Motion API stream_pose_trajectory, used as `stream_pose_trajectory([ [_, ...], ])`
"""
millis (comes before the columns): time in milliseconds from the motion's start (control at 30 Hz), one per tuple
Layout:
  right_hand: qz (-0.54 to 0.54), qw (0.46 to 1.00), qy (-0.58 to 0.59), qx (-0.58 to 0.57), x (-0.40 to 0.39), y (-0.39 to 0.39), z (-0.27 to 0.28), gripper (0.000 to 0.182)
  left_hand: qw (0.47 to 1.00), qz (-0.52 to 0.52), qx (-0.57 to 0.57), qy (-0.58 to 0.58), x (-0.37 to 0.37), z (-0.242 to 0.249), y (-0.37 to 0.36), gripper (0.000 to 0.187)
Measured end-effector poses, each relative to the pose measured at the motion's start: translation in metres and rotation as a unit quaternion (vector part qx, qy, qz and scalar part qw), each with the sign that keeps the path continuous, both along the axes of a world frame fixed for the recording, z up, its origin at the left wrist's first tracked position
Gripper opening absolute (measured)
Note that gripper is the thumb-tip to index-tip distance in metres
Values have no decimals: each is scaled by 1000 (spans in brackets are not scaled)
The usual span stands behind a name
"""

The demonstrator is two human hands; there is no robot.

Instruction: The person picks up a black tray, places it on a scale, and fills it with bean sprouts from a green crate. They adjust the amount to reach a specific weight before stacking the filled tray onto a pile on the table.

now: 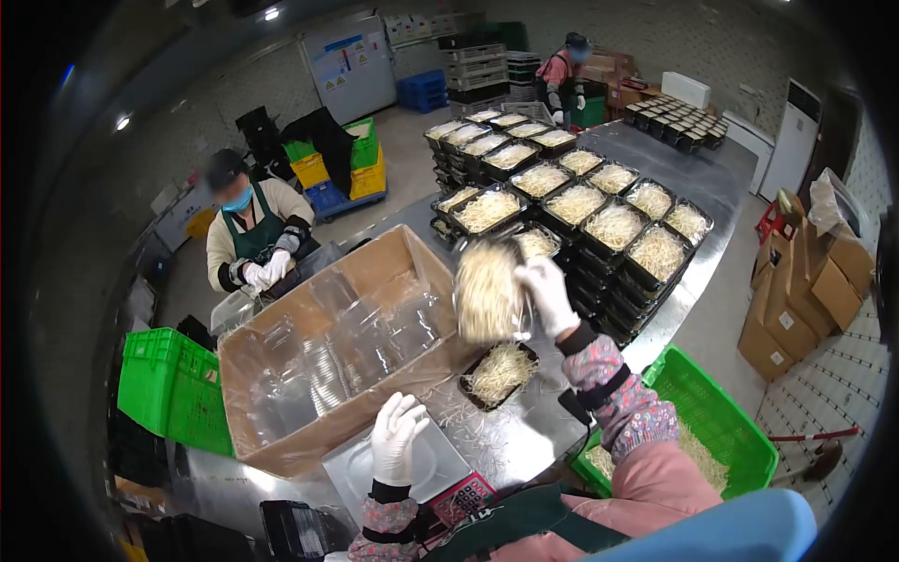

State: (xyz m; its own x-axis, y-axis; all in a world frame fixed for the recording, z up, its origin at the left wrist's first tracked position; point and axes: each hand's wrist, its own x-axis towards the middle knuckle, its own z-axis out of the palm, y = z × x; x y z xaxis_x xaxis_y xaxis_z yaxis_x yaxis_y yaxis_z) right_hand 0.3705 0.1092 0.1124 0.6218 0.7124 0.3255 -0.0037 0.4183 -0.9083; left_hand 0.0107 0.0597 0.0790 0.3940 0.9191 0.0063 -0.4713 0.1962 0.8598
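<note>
My right hand (548, 295), in a white glove, grips the edge of a tray of bean sprouts (490, 286). That tray is tilted up and blurred by motion, beside the stacked trays. Another black tray of bean sprouts (503, 377) rests on the metal table below it, with loose sprouts around. My left hand (399, 438), gloved too, is raised over the weighing scale (348, 473) with its fingers apart and nothing in them. The scale's red keypad (464, 496) shows near my apron.
A cardboard box (245, 440) of clear plastic lids stands at the left. Stacks of filled trays (613, 225) rise on the metal table (679, 314). A green crate (740, 450) with sprouts sits at my right. One co-worker (257, 225) is across the box; another (559, 75) is farther back.
</note>
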Motion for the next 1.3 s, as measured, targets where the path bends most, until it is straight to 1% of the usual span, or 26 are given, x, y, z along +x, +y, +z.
stream_pose_trajectory([
  [33, -86, 994, 7, 70, 31, 31, -16, 18, 1000, 5, -15, 10, 1, -5, 0, 54],
  [67, -86, 991, 99, 24, 48, 39, -4, 19, 1000, 10, -18, 11, 2, -7, 0, 54],
  [100, -97, 985, 142, 14, 66, 57, -10, 21, 999, 18, -28, 29, 3, -10, -2, 51],
  [133, -138, 974, 176, -26, 76, 70, -13, 24, 998, 25, -39, 48, 3, -12, -4, 48],
  [200, -148, 958, 223, -100, 95, 83, -40, 26, 997, 38, -45, 46, 3, -16, -5, 45],
  [233, -180, 951, 231, -96, 91, 84, -35, 24, 996, 48, -45, 60, 1, -20, -5, 44],
  [333, -119, 962, 224, -99, 99, 92, -44, 24, 992, 67, -61, 92, -6, -29, -8, 41],
  [400, -44, 971, 215, -95, 101, 79, -44, 33, 989, 69, -83, 106, -6, -31, -15, 41],
  [467, -59, 968, 238, -52, 79, 55, -29, 37, 988, 54, -110, 97, -5, -38, -23, 40],
  [533, -61, 983, 162, -64, 70, 26, -37, 36, 984, 38, -140, 107, -3, -59, -25, 42],
  [600, -29, 988, 106, -107, 68, -2, -73, 31, 978, -13, -167, 128, 9, -68, -29, 46],
  [667, 36, 975, 1, -220, 76, -23, -128, 29, 974, -39, -182, 131, 25, -85, -24, 53],
  [733, 79, 928, -43, -362, 72, -36, -170, 40, 976, -83, -188, 67, 44, -123, -11, 53],
  [800, 56, 919, -192, -340, 64, -38, -202, 53, 960, -32, -196, 199, 86, -130, 6, 62],
  [867, 42, 920, -203, -332, 52, -33, -219, 58, 948, 16, -179, 262, 114, -207, 36, 65],
  [933, 33, 895, -257, -364, 46, -26, -233, 50, 929, -10, -216, 301, 131, -202, 49, 62],
  [967, 41, 895, -258, -362, 44, -26, -235, 50, 930, -31, -288, 227, 134, -210, 56, 60],
  [1000, 66, 899, -228, -367, 43, -26, -236, 46, 939, -30, -290, 184, 137, -220, 56, 59],
  [1033, 98, 902, -198, -370, 38, -24, -237, 42, 933, 14, -275, 231, 146, -197, 47, 59],
  [1067, 48, 910, -213, -352, 30, -30, -230, 36, 933, 13, -270, 239, 143, -193, 43, 57],
  [1100, 45, 912, -251, -322, 32, -37, -223, 33, 961, 23, -192, 200, 136, -195, 35, 53],
  [1133, 61, 937, -169, -299, 26, -45, -210, 29, 971, 43, -183, 148, 129, -174, 24, 52],
  [1167, 57, 931, -250, -261, 27, -53, -197, 27, 973, 49, -181, 132, 117, -150, 19, 53],
  [1200, 92, 936, -171, -293, 7, -65, -151, 28, 976, 52, -178, 115, 108, -131, 14, 54],
  [1267, 157, 943, -128, -263, -24, -80, -108, 27, 985, 88, -119, 87, 72, -101, 3, 55],
  [1300, 174, 948, -120, -239, -44, -82, -101, 26, 983, 104, -94, 119, 48, -98, 0, 53],
])
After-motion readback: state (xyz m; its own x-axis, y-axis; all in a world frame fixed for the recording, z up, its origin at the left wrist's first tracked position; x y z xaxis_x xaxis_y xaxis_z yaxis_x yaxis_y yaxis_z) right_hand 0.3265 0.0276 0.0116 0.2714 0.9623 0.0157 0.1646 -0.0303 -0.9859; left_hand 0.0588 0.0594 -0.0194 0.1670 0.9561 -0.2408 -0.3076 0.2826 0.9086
